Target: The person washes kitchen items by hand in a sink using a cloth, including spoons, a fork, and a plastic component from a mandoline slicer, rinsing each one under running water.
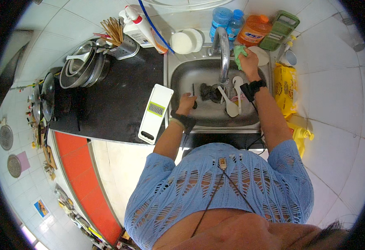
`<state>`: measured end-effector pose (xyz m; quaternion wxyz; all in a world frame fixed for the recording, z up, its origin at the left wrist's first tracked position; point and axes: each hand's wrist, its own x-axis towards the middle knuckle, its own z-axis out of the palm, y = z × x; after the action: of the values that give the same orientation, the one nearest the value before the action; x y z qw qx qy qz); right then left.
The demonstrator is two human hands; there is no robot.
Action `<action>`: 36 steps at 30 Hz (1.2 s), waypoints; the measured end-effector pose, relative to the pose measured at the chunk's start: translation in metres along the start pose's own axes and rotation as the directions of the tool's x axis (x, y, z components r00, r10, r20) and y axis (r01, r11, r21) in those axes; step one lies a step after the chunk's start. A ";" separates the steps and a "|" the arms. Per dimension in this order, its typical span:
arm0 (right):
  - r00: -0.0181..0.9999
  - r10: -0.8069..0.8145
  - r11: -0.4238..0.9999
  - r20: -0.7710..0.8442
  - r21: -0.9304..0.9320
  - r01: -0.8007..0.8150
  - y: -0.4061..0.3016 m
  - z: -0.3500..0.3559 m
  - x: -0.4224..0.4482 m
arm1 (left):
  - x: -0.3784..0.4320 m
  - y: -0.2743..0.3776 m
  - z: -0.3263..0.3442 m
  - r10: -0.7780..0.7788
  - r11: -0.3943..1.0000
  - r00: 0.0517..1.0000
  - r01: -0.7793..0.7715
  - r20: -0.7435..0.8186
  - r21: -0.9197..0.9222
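My left hand (186, 105) is low in the left part of the steel sink (182, 72). Its fingers close around a slim black utensil (193, 89), mostly hidden by the hand, so its kind is unclear. At the sink's back right corner, my right hand (250, 62) grips a crumpled green cloth (240, 55). Between the hands lie a white rice paddle (232, 108), a white spoon (238, 82) and a dark scouring pad (206, 91) near the drain. A white grater (148, 125) with a green-framed blade rests on the counter, against the sink's left edge.
The faucet (223, 56) arches over the sink. Behind it stand blue bottles (221, 18), an orange detergent bottle (253, 29) and a green grater (279, 30). White round dishes (182, 43) sit on the back ledge. Stacked metal bowls (79, 73) and a chopstick holder (126, 48) occupy the counter's left.
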<state>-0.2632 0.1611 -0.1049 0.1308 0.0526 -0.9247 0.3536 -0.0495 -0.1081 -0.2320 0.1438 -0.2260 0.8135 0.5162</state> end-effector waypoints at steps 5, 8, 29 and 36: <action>0.955 0.142 0.988 0.259 -0.100 -0.119 -0.039 -0.030 0.002 | -0.077 0.072 -0.065 0.060 0.990 0.982 -0.082 -0.179 -0.118; 0.987 0.090 0.996 0.133 -0.009 -0.089 -0.020 -0.014 -0.014 | -0.105 0.087 -0.102 0.109 0.988 0.933 -0.139 -0.343 -0.065; 0.797 0.146 0.651 0.586 0.550 -0.523 0.124 0.010 -0.164 | -0.122 -0.015 -0.184 -0.091 0.860 0.973 0.184 -0.213 0.476; 0.415 0.405 -0.242 0.815 0.534 -0.810 0.013 -0.038 -0.183 | -0.145 -0.024 -0.162 0.019 0.846 0.945 0.160 -0.328 0.509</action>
<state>-0.0820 0.1973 -0.1371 -0.2923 -0.3058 -0.3849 0.8203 0.0869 -0.2313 -0.1138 0.0855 -0.2885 0.9273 0.2227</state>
